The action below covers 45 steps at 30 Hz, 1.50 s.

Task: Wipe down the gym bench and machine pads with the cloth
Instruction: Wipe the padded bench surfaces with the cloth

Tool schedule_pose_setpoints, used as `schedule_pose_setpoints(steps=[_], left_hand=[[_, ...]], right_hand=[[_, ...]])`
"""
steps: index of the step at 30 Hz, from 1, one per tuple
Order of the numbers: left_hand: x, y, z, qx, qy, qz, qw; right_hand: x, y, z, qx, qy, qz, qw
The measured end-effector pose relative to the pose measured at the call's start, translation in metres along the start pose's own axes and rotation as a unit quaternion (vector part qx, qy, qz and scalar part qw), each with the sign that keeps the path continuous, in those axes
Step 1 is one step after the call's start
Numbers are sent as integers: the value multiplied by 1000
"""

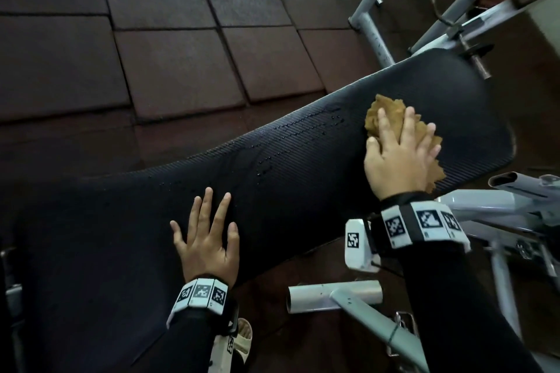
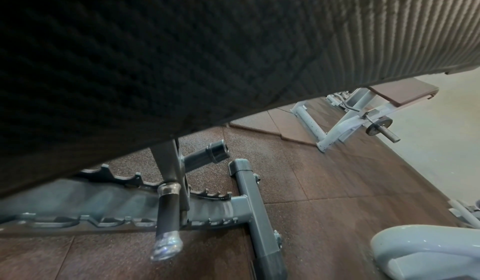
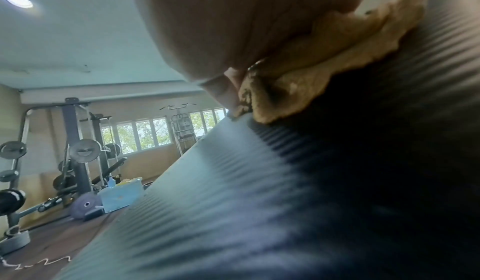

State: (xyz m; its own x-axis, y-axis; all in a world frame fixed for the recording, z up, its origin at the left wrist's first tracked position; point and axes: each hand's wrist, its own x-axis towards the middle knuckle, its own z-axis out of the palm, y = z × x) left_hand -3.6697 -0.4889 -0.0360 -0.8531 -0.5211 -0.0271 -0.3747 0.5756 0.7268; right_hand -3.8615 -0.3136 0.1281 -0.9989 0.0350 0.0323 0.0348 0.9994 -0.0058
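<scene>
A long black ribbed bench pad (image 1: pixel 303 179) runs from lower left to upper right in the head view, with small wet droplets along its middle. My right hand (image 1: pixel 397 154) lies flat with straight fingers on a crumpled tan cloth (image 1: pixel 391 113) and presses it onto the pad's far right part. The right wrist view shows the cloth (image 3: pixel 324 62) squeezed between my palm and the pad (image 3: pixel 259 202). My left hand (image 1: pixel 209 236) rests flat on the pad's near edge, fingers spread and holding nothing. In the left wrist view only the pad's side (image 2: pixel 182 48) shows.
The grey bench frame (image 1: pixel 357 306) sits under the pad, with a notched adjuster rail (image 2: pixel 168 183). Another grey bench frame (image 1: pixel 372 30) with a brown pad (image 2: pixel 405 93) stands beyond the far end. Brown rubber floor tiles (image 1: pixel 169 70) lie all around. Weight racks (image 3: pixel 83 150) stand further off.
</scene>
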Motion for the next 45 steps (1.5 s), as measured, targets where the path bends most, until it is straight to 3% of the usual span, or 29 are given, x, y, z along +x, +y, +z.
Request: schedule_pose_setpoints(steps=[8, 13, 17, 20, 24, 28, 32, 36, 38, 41, 45], left_hand=[[1, -2, 1, 3, -8, 3, 1000], [1, -3, 1, 9, -9, 3, 1000], [1, -3, 1, 15, -9, 6, 1000], [1, -3, 2, 11, -12, 3, 1000], [1, -3, 1, 10, -23, -2, 1000], [1, -3, 0, 13, -29, -3, 999], [1, -2, 0, 13, -28, -1, 1000], [2, -3, 0, 13, -31, 0, 999], [2, -3, 0, 13, -31, 3, 999], [2, -4, 0, 8, -29, 4, 1000], [1, -5, 0, -1, -42, -1, 999]], right_hand=[[29, -72, 8, -22, -64, -43, 997], [-19, -113, 44, -55, -96, -197, 974], [-77, -103, 66, -46, -126, -293, 946], [-83, -74, 59, -57, -125, -263, 955], [-43, -47, 30, -63, -89, -148, 983], [3, -59, 16, -39, -106, -75, 991], [-1, -99, 36, -56, -93, -136, 985], [-57, -126, 69, -52, -109, -266, 956], [-74, -122, 75, -55, -124, -297, 945], [-63, -104, 68, -69, -128, -296, 944], [-6, -86, 40, -74, -108, -243, 961]])
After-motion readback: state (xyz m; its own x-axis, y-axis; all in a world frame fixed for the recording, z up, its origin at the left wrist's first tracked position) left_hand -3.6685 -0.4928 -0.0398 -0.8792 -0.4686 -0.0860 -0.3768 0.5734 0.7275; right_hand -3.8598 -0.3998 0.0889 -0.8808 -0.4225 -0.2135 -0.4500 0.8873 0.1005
